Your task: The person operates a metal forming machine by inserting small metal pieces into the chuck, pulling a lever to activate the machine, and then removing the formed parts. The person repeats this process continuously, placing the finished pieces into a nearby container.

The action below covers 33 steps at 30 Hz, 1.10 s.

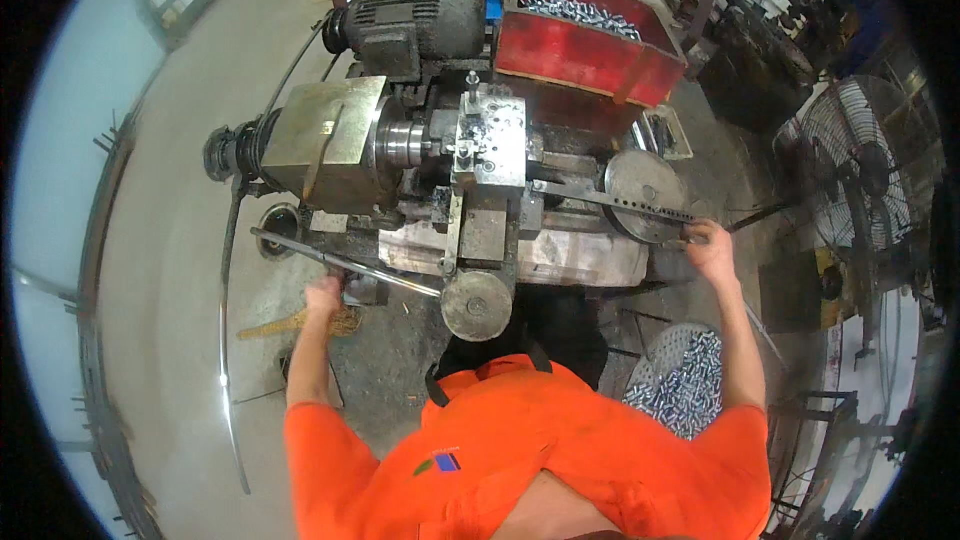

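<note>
At the left, see a round pan (279,230) on the floor, with a straw brush (270,328) nearer. Just right of that, find the left hand (323,295) with its fingers curled by the near-left edge of the machine; cannot tell whether clenched on anything or empty. Farther off, see a metal box (330,135) and, at its right side, a round steel holder (403,143), facing a tool block (495,145). Cannot make out any piece in the holder, so cannot judge how far along on the current one.

At far right of centre, see a red box (560,55) heaped with small metal pieces. Nearer, find a holed bar (620,202), reaching rightward from the machine across a round wheel (640,170). Near right, see a basket (668,345) well filled with similar pieces: probably much done, probably more left in the box, but cannot confirm which pile counts as finished. At the bar's right end, see the right hand (710,252), apparently grasping it with bent fingers.
</note>
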Tool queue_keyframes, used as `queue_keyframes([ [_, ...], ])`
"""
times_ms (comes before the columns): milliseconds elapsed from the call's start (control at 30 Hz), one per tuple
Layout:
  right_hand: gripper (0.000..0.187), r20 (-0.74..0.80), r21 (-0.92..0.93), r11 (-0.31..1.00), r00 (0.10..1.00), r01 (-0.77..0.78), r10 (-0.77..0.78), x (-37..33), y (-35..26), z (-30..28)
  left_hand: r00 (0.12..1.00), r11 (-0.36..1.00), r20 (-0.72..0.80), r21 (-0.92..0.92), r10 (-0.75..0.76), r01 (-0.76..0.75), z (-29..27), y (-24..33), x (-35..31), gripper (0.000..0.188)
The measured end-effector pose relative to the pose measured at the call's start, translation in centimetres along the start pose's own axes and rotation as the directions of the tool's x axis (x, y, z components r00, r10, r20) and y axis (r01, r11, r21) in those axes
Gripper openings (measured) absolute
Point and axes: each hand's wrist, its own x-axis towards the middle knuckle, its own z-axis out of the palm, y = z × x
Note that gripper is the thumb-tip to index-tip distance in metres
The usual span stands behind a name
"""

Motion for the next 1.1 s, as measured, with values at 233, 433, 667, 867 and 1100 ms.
queue_keyframes([
  [233,0.049,0.097,-0.418,0.749,0.794,-0.515,0.600,-10.0,16.3,-0.6,0.973,0.887,-0.114,-0.443,-0.200,0.130,-2.2,-0.6,-2.7,0.032],
  [433,0.035,-0.121,-0.460,0.632,0.749,-0.624,0.651,-15.4,16.0,1.5,0.893,0.146,-0.091,-0.989,-0.441,-0.029,-4.6,-6.6,-3.6,0.037],
  [667,0.029,0.081,-0.031,0.826,0.823,-0.562,0.563,-25.3,6.9,5.5,0.807,-0.196,0.044,-0.976,-0.589,-0.090,-12.1,-1.3,-2.7,0.039],
  [867,0.030,0.232,0.484,0.553,0.708,-0.679,0.667,-25.8,-2.4,7.4,0.765,-0.157,-0.055,-0.967,-0.641,-0.202,-10.3,-1.8,-1.1,0.033],
  [1100,0.028,-0.028,0.450,0.771,0.856,-0.451,0.517,-26.5,-3.0,8.6,0.743,-0.051,-0.117,-0.979,-0.659,-0.199,-9.8,-2.1,-0.4,0.030],
])
